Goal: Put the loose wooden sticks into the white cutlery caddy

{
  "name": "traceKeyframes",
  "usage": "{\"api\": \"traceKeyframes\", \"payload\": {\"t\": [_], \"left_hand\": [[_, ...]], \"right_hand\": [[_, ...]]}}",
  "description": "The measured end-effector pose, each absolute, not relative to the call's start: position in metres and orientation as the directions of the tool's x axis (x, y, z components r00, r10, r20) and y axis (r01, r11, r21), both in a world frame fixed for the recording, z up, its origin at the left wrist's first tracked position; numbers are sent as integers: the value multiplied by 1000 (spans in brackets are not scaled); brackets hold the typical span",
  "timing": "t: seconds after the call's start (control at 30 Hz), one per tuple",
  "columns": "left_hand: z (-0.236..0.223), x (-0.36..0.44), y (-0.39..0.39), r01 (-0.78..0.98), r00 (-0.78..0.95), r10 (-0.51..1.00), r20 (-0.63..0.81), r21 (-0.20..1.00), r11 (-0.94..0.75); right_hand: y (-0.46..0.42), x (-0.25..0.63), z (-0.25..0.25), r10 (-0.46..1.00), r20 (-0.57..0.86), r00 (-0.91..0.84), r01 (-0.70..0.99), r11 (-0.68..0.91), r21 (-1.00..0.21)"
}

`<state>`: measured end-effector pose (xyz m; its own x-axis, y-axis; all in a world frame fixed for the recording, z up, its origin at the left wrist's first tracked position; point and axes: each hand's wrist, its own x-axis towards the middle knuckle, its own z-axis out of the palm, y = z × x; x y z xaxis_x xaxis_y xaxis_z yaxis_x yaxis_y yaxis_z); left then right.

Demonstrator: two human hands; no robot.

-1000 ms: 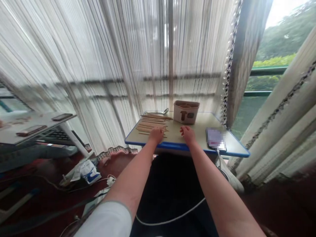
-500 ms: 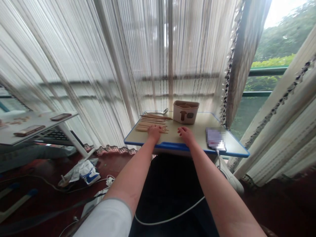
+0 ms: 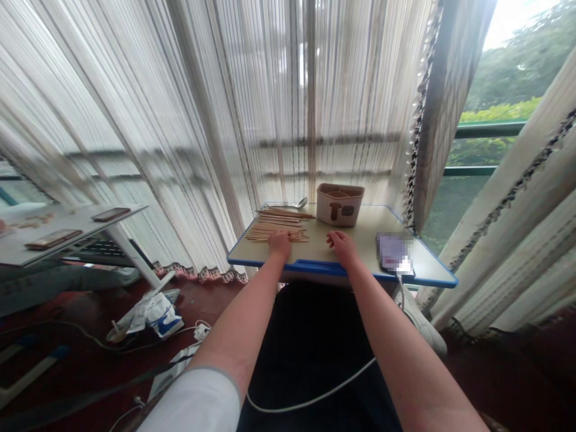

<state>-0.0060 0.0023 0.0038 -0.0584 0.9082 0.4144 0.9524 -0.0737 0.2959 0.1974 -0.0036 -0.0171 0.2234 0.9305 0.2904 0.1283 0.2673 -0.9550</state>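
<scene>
wooden sticks (image 3: 269,228), long axes left-to-right, left hand (image 3: 280,243) against the nearest (grip unclear), right hand (image 3: 342,245) half-curled, free

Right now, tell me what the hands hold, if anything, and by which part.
The left hand is over the nearer wooden chopsticks; whether it grips any, and where, cannot be told. The right hand shows nothing held.

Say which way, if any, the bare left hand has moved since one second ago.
Yes, the bare left hand has shifted slightly left, away from the beige, tapered, plastic-looking container.
</scene>
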Motion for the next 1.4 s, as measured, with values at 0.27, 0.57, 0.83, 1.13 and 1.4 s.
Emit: {"api": "traceKeyframes", "payload": {"t": [0.27,0.57,0.83,1.13,1.4], "left_hand": [[4,-4,2,944,-19,927,373,313,-107],[12,-3,-7,963,5,933,359,251,-102],[10,-3,-8,972,21,935,354,210,-101],[7,3,-5,980,88,928,363,136,-146],[14,7,-12,980,135,938,319,97,-174]], "right_hand": [[-8,198,-13,929,293,227,131,269,-954],[-8,198,-13,926,300,230,150,270,-951],[-7,198,-14,929,297,222,150,268,-952],[-9,197,-11,925,294,242,156,262,-952],[-9,198,-12,927,287,242,166,252,-953]]}}
